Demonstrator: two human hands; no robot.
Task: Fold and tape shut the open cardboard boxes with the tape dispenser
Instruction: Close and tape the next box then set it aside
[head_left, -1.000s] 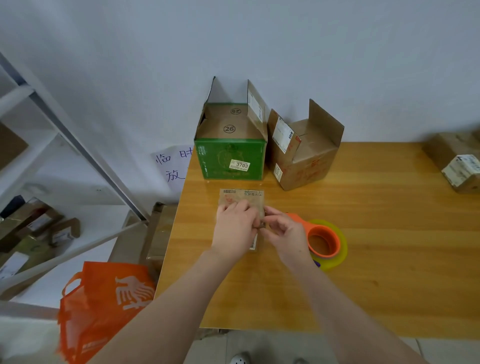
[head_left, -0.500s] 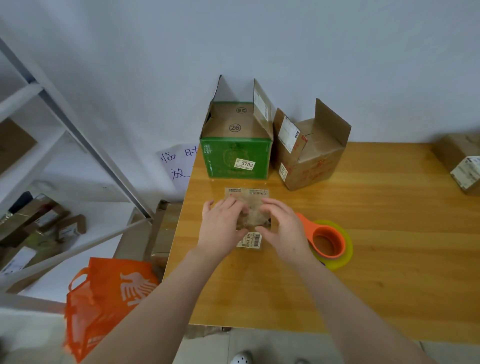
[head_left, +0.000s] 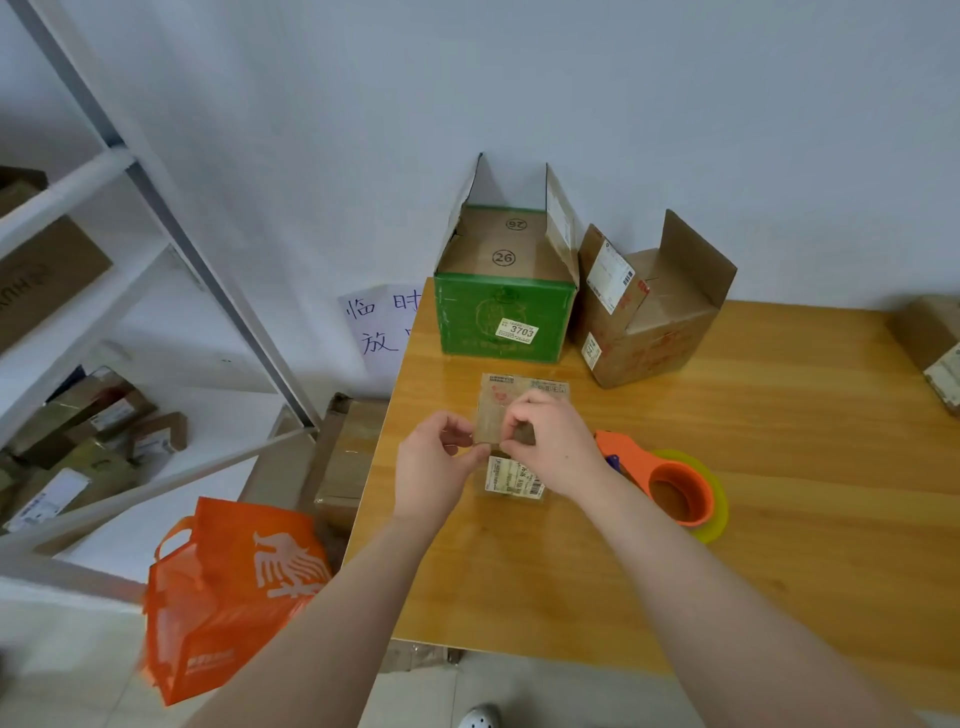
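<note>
Now pinching the small box (head_left: 493, 402) with both hands, left hand (head_left: 431, 467) at its left edge, right hand (head_left: 558, 447) curled over the top, seemingly pressing flaps flat. Working on the counter (head_left: 779, 545) just left of the tape dispenser (head_left: 675, 491), for easy reach.

The person's left hand (head_left: 431, 467) and right hand (head_left: 556, 447) are bare, forearms (head_left: 311, 623) uncovered as far as I can see; a white perforated clog (head_left: 480, 717) covers one foot.
</note>
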